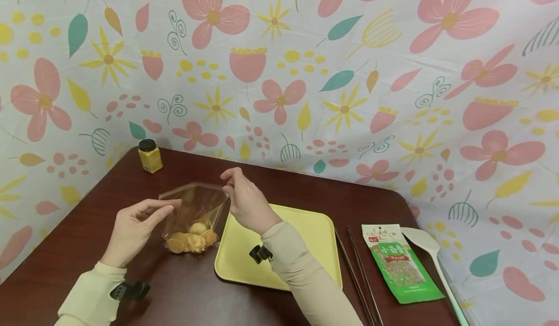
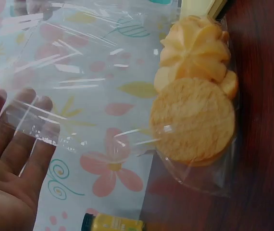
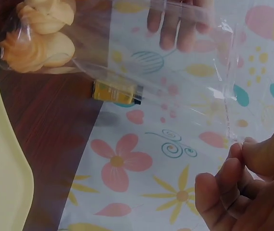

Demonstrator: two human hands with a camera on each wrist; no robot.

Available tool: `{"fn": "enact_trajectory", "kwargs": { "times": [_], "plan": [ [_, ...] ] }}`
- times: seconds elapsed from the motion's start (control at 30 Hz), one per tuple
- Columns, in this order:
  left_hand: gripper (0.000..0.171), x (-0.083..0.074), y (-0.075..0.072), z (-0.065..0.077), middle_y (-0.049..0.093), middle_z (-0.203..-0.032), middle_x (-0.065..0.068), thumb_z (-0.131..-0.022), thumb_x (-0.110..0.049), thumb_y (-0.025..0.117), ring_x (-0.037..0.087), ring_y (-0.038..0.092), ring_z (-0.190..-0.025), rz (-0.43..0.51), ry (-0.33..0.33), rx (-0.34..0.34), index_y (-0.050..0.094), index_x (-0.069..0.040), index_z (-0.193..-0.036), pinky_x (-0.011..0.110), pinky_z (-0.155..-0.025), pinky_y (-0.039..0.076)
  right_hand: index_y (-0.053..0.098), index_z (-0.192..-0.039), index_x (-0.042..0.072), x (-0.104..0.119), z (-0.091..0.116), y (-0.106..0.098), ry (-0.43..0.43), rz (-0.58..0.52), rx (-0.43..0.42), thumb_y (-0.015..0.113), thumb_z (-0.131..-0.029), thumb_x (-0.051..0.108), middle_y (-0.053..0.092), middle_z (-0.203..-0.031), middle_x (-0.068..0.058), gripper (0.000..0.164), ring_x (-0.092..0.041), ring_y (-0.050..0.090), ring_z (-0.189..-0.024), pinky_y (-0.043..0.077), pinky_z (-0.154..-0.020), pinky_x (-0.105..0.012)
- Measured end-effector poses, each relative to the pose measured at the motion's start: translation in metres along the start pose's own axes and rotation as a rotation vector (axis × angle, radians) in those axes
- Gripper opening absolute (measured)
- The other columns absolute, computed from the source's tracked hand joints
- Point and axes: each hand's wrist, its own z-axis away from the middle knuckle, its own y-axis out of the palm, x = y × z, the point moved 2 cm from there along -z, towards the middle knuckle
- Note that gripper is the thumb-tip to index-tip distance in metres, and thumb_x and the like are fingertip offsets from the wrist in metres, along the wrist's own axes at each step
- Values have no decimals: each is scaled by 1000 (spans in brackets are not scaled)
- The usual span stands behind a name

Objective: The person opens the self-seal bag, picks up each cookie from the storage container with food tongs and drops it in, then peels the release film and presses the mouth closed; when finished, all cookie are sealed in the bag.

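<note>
A clear plastic bag (image 1: 198, 207) stands upright on the brown table, left of the yellow tray. Several baked cookies (image 1: 192, 242) lie in its bottom; the left wrist view shows a flat round cookie (image 2: 193, 120) and a piped, ridged one (image 2: 194, 50). My left hand (image 1: 137, 224) pinches the bag's upper left edge between thumb and fingers. At the opposite top corner, my right hand (image 1: 251, 202) pinches the film between thumb and index finger, its other fingers curled, as the right wrist view shows. The bag's top edge is stretched between both hands.
The yellow tray (image 1: 310, 234) lies under my right forearm. Right of it are metal chopsticks (image 1: 360, 272), a green-and-white spice packet (image 1: 402, 265) and a pale spatula (image 1: 422, 241). A yellow bottle with a black lid (image 1: 150, 157) stands at the back left, near the flowered cloth (image 1: 279, 73).
</note>
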Motion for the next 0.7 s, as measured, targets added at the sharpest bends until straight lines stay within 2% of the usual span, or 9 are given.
{"fn": "enact_trajectory", "kwargs": {
  "times": [0.2, 0.5, 0.7],
  "plan": [
    [16, -2, -1, 2, 74, -99, 10, -96, -11, 62, 14, 69, -94, 33, -18, -6, 70, 0, -106, 24, -73, 55, 50, -116, 12, -5, 1, -1, 5, 36, -22, 49, -101, 5, 55, -94, 1, 16, -11, 55, -81, 47, -66, -26],
    [17, -15, 0, 1, 74, -92, 12, -97, -7, 59, 26, 72, -78, 99, 9, 6, 67, 6, -105, 29, -66, 58, 59, -109, 12, -10, 2, -2, -5, 142, -38, 54, -98, 3, 57, -97, 1, 15, -14, 54, -92, 50, -72, -26],
    [16, -24, 2, 0, 73, -94, 15, -97, -6, 59, 32, 71, -77, 140, 27, 34, 67, 6, -104, 34, -67, 59, 63, -100, 14, -12, 2, -4, 14, 144, -31, 52, -100, 5, 52, -94, 4, 14, -13, 49, -88, 47, -67, -23]
  ]
}}
